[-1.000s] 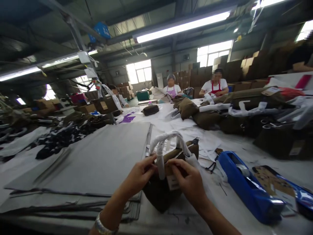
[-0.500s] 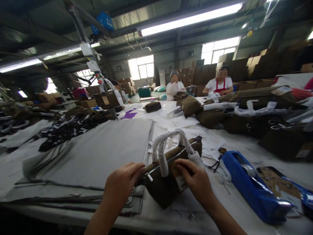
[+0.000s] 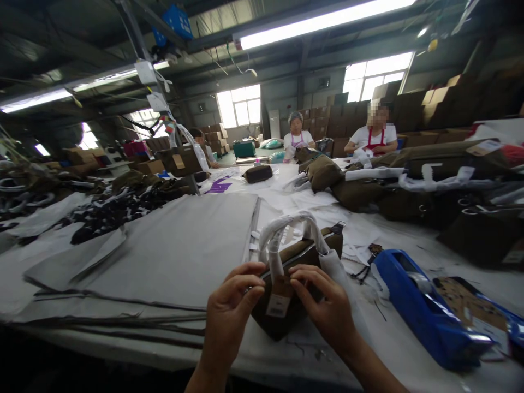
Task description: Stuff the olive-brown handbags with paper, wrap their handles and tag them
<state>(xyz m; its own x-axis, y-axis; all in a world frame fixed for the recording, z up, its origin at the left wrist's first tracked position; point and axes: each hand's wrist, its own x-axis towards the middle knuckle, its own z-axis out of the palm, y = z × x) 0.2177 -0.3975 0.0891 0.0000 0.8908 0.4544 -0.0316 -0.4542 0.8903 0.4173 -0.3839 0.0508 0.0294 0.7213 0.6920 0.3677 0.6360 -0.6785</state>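
Left hand [image 3: 231, 305] and right hand [image 3: 327, 308] pinch the top edge of the brown handbag [image 3: 317, 250] standing between them, hang tag [image 3: 278, 305] below the fingertips; tag checking appears to be the current step, and it requires a steady grip.

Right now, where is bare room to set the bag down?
Atop the grey sheets, left of the handbag; also the table strip before the tape dispenser. Crowded: brown bags far right.

Print on handbag [image 3: 315, 251] tag [image 3: 278, 305] illegibly small
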